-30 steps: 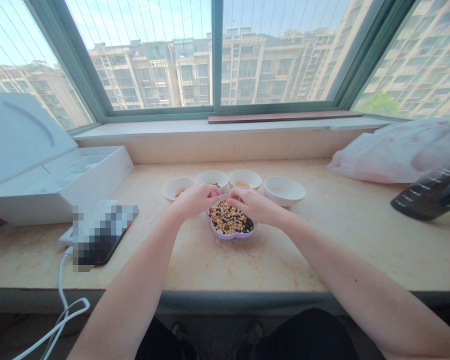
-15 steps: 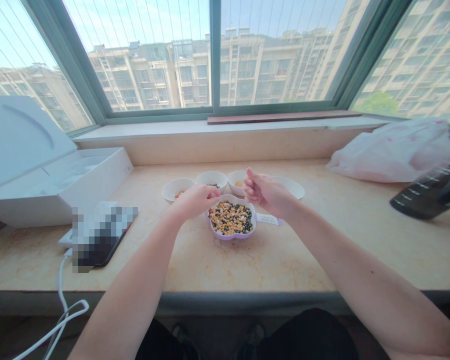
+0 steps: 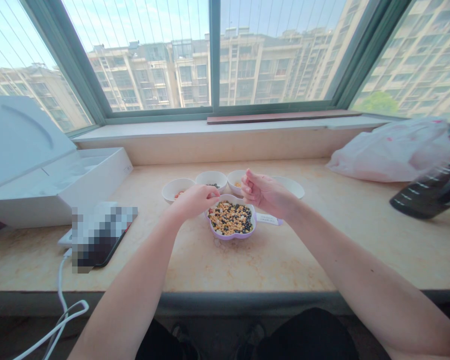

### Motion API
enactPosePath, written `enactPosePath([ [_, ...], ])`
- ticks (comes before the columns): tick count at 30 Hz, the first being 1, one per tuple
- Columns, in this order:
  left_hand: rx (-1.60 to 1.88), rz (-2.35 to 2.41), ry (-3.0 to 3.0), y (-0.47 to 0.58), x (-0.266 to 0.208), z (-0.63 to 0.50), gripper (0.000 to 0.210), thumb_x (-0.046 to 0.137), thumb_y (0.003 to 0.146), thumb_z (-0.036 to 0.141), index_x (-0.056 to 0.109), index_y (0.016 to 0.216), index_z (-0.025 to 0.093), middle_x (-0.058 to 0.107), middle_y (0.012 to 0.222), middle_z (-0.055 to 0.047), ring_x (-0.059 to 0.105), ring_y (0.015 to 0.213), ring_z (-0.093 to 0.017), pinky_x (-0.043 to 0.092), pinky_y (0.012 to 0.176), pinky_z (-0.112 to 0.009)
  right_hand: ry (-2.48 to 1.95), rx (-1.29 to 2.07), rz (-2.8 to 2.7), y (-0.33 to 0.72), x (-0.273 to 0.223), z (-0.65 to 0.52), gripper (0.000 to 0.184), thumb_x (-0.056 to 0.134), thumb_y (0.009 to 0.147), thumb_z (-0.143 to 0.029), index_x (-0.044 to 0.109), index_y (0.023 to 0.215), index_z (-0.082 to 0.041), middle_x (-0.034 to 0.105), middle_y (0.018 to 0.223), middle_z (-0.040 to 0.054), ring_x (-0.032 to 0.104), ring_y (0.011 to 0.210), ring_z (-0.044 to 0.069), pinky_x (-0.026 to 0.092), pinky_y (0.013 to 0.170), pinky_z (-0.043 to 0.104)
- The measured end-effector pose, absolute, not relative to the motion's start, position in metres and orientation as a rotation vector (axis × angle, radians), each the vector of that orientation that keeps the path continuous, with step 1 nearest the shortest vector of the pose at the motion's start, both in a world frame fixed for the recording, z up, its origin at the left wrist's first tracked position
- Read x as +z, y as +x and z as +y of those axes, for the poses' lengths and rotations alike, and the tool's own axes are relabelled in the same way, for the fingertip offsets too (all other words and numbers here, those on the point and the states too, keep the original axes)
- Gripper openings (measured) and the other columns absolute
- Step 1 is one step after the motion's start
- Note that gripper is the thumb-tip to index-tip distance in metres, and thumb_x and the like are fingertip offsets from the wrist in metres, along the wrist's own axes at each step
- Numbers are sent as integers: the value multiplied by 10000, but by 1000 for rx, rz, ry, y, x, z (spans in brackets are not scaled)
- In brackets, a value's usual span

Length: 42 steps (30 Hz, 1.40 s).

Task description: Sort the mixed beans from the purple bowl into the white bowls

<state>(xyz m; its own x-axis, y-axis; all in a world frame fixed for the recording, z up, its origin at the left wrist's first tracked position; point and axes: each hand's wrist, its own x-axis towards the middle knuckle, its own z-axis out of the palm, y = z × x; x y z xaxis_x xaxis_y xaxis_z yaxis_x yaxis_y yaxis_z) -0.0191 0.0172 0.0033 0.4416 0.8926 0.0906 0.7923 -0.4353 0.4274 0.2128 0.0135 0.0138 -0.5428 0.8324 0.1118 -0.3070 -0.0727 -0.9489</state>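
Head view: purple bowl [image 3: 230, 237] of beans [image 3: 230, 218] sits between left hand [image 3: 197, 201] and right hand [image 3: 267, 193], presumably for easy reach. Left bends at the rim, grip indeterminable; right curls closed, any contents hidden.

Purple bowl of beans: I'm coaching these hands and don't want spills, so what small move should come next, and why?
I'd probably uncurl the right hand slightly, over the purple bowl. Its fingers are bunched beside the bowl's far right rim, so I can't tell whether they hold anything; over the mixed beans, anything let slip should land inside.
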Motion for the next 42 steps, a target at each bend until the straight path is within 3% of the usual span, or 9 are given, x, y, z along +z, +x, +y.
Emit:
enactPosePath([
  [11, 439, 1436, 2363, -19, 4, 17, 269, 523, 922, 381, 734, 982, 225, 749, 821, -16, 638, 697, -161, 388, 587, -266, -711, 1496, -1581, 210, 11, 12, 393, 806, 756, -500, 565, 724, -191, 461, 618, -62, 369, 552, 81, 309, 535, 241],
  [16, 443, 1438, 2377, -19, 3, 17, 299, 517, 925, 408, 743, 979, 219, 746, 826, -32, 634, 701, -167, 394, 591, -267, -841, 1110, -1807, 206, 9, 8, 346, 813, 726, -471, 611, 752, -191, 561, 676, -32, 479, 611, 109, 370, 576, 263],
  [25, 455, 1418, 2383, -20, 1, 18, 304, 514, 919, 405, 746, 979, 216, 732, 804, -32, 621, 697, -168, 407, 602, -269, -894, 354, -2165, 200, 1, -1, 62, 684, 857, -193, 668, 798, -188, 619, 731, -13, 519, 639, 111, 395, 633, 268],
  [33, 435, 1430, 2377, -20, 3, 17, 316, 504, 927, 428, 741, 976, 225, 734, 819, -26, 621, 688, -161, 385, 582, -269, -922, 282, -2187, 207, -1, 11, 108, 650, 914, -279, 721, 871, -211, 686, 864, 23, 582, 698, 140, 431, 685, 285],
  [42, 443, 1417, 2328, -19, 3, 17, 300, 513, 931, 423, 732, 992, 226, 749, 840, -22, 634, 691, -155, 381, 571, -260, -1295, 91, -1983, 234, -16, 50, 208, 545, 933, -160, 750, 961, -171, 740, 1032, 93, 674, 921, 221, 473, 854, 347],
])
